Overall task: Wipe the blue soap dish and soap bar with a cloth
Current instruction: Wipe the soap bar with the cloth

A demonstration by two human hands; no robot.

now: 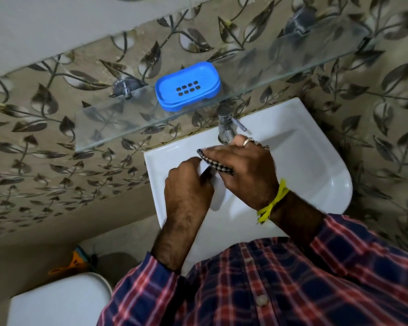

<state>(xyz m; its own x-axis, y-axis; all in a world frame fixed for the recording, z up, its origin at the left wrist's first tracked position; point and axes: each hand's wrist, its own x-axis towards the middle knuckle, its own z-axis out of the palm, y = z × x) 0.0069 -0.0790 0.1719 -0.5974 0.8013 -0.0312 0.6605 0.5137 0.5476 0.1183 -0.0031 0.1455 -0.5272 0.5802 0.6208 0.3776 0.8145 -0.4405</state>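
Note:
The blue soap dish stands empty on the glass shelf above the basin, its drain slots showing. Over the white basin my left hand grips a white soap bar, most of it hidden under my fingers. My right hand holds a black-and-white checked cloth and presses it against the top of the soap bar. Both hands touch over the left half of the basin, well below the dish.
A chrome tap rises at the basin's back edge, just beyond my right fingers. Two suction cups hold the glass shelf to the leaf-patterned wall. A white toilet lid lies low left, with an orange object behind it.

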